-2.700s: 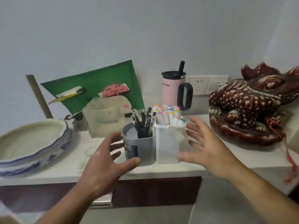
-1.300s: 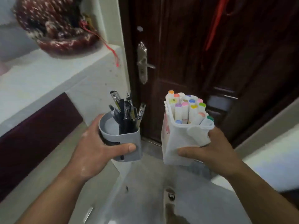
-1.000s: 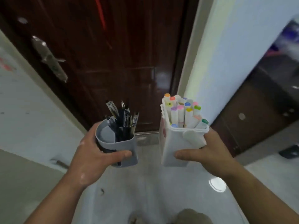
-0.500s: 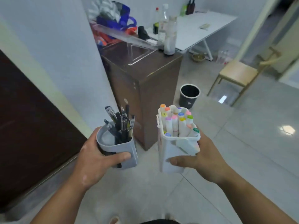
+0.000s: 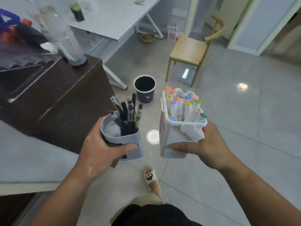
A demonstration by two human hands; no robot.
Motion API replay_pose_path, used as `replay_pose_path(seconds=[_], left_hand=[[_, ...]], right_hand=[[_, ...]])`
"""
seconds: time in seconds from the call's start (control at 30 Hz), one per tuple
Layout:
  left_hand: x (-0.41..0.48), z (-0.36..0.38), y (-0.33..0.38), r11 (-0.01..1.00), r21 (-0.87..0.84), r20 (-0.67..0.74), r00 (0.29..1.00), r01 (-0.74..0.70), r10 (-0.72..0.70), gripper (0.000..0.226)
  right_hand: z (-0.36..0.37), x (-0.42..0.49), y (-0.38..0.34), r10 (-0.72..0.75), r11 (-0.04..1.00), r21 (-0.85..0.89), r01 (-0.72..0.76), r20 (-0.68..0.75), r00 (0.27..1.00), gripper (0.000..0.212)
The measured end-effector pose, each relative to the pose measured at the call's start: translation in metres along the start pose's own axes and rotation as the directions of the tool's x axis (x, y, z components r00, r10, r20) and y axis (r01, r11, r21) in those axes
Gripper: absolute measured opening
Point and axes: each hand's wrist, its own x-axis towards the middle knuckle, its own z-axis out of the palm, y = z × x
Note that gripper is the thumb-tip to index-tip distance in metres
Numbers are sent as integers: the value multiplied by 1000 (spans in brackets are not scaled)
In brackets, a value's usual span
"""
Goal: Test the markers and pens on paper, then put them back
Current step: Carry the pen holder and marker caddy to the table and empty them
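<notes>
A person stands on a tiled floor (image 5: 244,144) with a container in each hand, between a dark cabinet (image 5: 65,98) on the left and a wooden chair (image 5: 189,49) at far right; the left hand (image 5: 99,152) is wrapped round a grey pen holder (image 5: 128,137), thumb across its near face; the right hand (image 5: 208,147) grips a white marker box (image 5: 171,134) from the right side, thumb pressed to its near wall; both are held in the air at about the same height, just beside each other but not touching.

Nothing of the testing shows as done; no paper is in view, no pen (image 5: 130,111) or marker (image 5: 180,106) is out of its container, and every marker cap visible is on; this reads as carrying the set toward a work surface, perhaps the white table (image 5: 114,18) at far left, though a return trip cannot be ruled out from this frame alone; testing and putting back would then both remain.

The pens stand with their long axes close to vertical, upper ends fanned slightly apart and leaning toward the far side; the markers stand upright with coloured caps up, save two at the near right corner that lean over toward the right; a black bin (image 5: 144,88) sits on the floor beyond.
</notes>
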Motion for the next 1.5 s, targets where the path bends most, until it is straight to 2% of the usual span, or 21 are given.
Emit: replay_pose_path(seconds=[0.2,0.4,0.63,0.8,1.1,1.33,1.5], left_hand=[[166,40,30,999,29,71,997,-40,38,87],[318,84,58,999,10,87,996,-36,35,94],[491,150,72,997,41,-20,998,65,-64,100],[599,174,105,998,27,-80,995,65,-62,102],[791,168,89,995,-70,-268,960,70,-86,93],[923,132,83,983,-145,-313,938,109,-150,92],[990,109,83,977,-169,-373,910,128,-183,89]], right_hand=[[-69,125,4,34,999,-19,-36,-68,997,91],[-141,264,21,5,1000,11,-4,-95,995,91],[-240,465,41,-31,999,10,30,36,999,95],[-297,601,36,-41,999,-14,43,143,989,93],[-302,824,43,-100,994,-22,108,235,967,88],[-288,971,27,-92,993,-48,109,273,958,90],[-270,1065,13,-117,989,-41,141,354,928,91]])
